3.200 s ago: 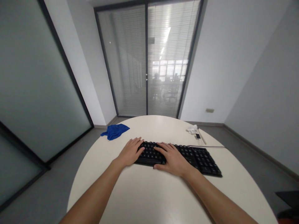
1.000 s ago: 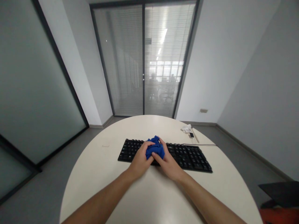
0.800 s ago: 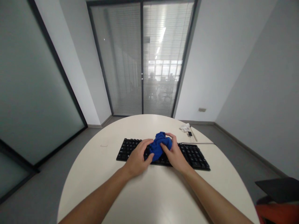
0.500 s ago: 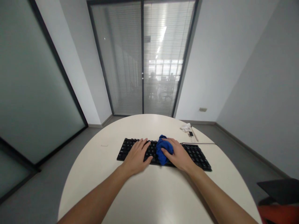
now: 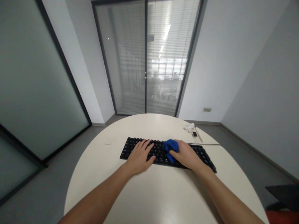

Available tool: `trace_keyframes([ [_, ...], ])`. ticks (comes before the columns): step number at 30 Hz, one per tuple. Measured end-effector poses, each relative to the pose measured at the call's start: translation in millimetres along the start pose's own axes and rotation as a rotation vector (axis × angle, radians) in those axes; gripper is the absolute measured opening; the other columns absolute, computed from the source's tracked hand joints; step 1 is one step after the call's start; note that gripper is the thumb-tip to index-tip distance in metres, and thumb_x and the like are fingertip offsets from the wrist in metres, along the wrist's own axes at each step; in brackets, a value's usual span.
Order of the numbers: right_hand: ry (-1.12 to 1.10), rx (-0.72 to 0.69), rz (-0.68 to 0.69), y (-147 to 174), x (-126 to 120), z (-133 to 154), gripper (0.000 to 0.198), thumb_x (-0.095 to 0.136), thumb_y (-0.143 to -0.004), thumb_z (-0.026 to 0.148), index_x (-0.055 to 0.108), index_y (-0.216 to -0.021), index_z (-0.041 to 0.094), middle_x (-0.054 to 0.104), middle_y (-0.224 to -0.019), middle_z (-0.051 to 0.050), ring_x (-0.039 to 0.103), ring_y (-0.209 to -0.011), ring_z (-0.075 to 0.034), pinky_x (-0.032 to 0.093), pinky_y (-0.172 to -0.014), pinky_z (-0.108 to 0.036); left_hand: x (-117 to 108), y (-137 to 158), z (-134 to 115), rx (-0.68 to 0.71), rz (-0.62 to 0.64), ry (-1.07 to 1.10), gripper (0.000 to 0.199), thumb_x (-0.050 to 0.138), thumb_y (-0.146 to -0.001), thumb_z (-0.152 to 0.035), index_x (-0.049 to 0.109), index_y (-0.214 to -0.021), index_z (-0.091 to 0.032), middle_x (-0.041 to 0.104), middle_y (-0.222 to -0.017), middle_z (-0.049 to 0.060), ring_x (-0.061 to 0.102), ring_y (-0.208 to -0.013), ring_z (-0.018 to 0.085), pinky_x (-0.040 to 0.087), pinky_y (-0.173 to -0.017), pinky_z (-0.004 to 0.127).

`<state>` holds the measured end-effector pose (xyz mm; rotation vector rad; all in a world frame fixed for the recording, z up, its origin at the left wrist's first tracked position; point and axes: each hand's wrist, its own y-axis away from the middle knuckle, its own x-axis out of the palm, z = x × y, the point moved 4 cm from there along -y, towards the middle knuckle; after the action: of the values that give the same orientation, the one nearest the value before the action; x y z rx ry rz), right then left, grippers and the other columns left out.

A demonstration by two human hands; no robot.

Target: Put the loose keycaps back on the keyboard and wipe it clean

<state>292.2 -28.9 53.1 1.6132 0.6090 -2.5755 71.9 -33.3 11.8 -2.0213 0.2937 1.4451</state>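
Observation:
A black keyboard [image 5: 158, 152] lies across the pale round table [image 5: 149, 193]. My left hand [image 5: 139, 158] rests flat on its left part, fingers spread over the keys and thumb apart, holding nothing. Bunched in my right hand [image 5: 187, 154] is a blue cloth [image 5: 171, 149], pressed against the keys right of the middle. The thumb lies on the near side of the cloth; the other fingers are mostly hidden behind it. My right hand and wrist cover some of the keys toward the number pad.
At the table's far right lie a crumpled white tissue [image 5: 189, 127], a small black piece [image 5: 194, 134] and a pale stick [image 5: 199, 135]. The keyboard's cable [image 5: 205, 144] runs off the right edge. A thin bent piece [image 5: 107, 143] lies on the left.
My right hand has slid to the right along the keys with the blue cloth, which is bunched smaller. My left hand stays on the keyboard. The whole view has shifted slightly.

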Motion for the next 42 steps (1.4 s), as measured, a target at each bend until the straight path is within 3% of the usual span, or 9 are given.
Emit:
trace_keyframes([
  [4,0.013,0.148,-0.072,3,-9,-23,0.031,0.056,-0.083,0.027,0.062,-0.113,0.02,0.072,-0.092,-0.007,0.067,-0.083,-0.026,0.048,-0.075,-0.034,0,0,0,-0.002,-0.001,-0.008,0.056,0.05,-0.096,-0.044,0.046,-0.147,-0.021,0.039,-0.158,0.009,0.03,-0.147,0.031,0.025,-0.121,0.053],
  [8,-0.003,0.149,-0.179,5,-6,-27,0.059,0.054,-0.09,0.032,0.039,-0.146,0.02,0.069,-0.115,-0.012,0.068,-0.098,-0.028,0.05,-0.085,-0.039,1,0,1,0.0,0.006,-0.022,0.056,0.049,-0.097,-0.045,0.047,-0.147,-0.02,0.038,-0.158,0.009,0.029,-0.148,0.031,0.025,-0.121,0.052],
  [11,0.011,-0.042,-0.13,3,6,-14,0.054,0.052,-0.093,0.041,0.047,-0.142,0.02,0.063,-0.13,-0.013,0.062,-0.116,-0.028,0.046,-0.1,-0.042,2,0,1,0.006,-0.005,-0.016,0.056,0.051,-0.096,-0.044,0.046,-0.147,-0.022,0.039,-0.157,0.009,0.03,-0.147,0.031,0.025,-0.121,0.053],
  [14,0.112,-0.112,-0.081,-1,14,-3,0.054,0.053,-0.093,0.049,0.055,-0.139,0.02,0.061,-0.133,-0.013,0.06,-0.117,-0.03,0.044,-0.103,-0.044,4,0,2,0.005,-0.014,-0.009,0.056,0.052,-0.095,-0.043,0.047,-0.146,-0.022,0.039,-0.157,0.009,0.03,-0.147,0.031,0.025,-0.121,0.053],
  [23,0.349,0.002,0.011,-17,9,-4,0.03,0.054,-0.091,0.036,0.071,-0.11,0.02,0.072,-0.109,-0.012,0.065,-0.098,-0.03,0.05,-0.083,-0.039,3,0,2,0.008,-0.004,-0.02,0.055,0.048,-0.097,-0.045,0.047,-0.147,-0.021,0.039,-0.158,0.009,0.03,-0.147,0.032,0.025,-0.121,0.052],
  [29,0.3,0.072,-0.087,-8,-4,-14,0.056,0.056,-0.088,0.022,0.048,-0.143,0.022,0.07,-0.113,-0.012,0.065,-0.099,-0.029,0.049,-0.083,-0.039,3,1,2,-0.006,0.012,-0.036,0.055,0.046,-0.098,-0.046,0.046,-0.147,-0.021,0.036,-0.159,0.008,0.028,-0.148,0.031,0.023,-0.122,0.051],
  [33,0.267,-0.062,-0.102,-3,1,-7,0.038,0.055,-0.094,0.033,0.059,-0.131,0.024,0.059,-0.135,-0.012,0.06,-0.112,-0.029,0.047,-0.095,-0.042,3,1,1,-0.004,0.009,-0.044,0.055,0.047,-0.098,-0.046,0.046,-0.147,-0.021,0.037,-0.159,0.008,0.029,-0.148,0.031,0.024,-0.121,0.051],
  [36,0.257,-0.08,-0.08,-5,8,-6,0.038,0.05,-0.097,0.047,0.065,-0.125,0.025,0.064,-0.129,-0.01,0.057,-0.116,-0.03,0.045,-0.099,-0.044,3,0,1,-0.002,0.019,-0.063,0.056,0.047,-0.098,-0.046,0.046,-0.147,-0.02,0.037,-0.159,0.009,0.029,-0.148,0.032,0.025,-0.121,0.051],
  [42,0.242,-0.053,-0.128,-12,12,-12,0.049,0.05,-0.097,0.026,0.049,-0.145,0.027,0.063,-0.128,-0.009,0.061,-0.11,-0.026,0.048,-0.096,-0.036,4,0,1,-0.005,0.028,-0.075,0.056,0.046,-0.098,-0.047,0.045,-0.148,-0.02,0.037,-0.159,0.009,0.029,-0.148,0.031,0.024,-0.121,0.051],
])
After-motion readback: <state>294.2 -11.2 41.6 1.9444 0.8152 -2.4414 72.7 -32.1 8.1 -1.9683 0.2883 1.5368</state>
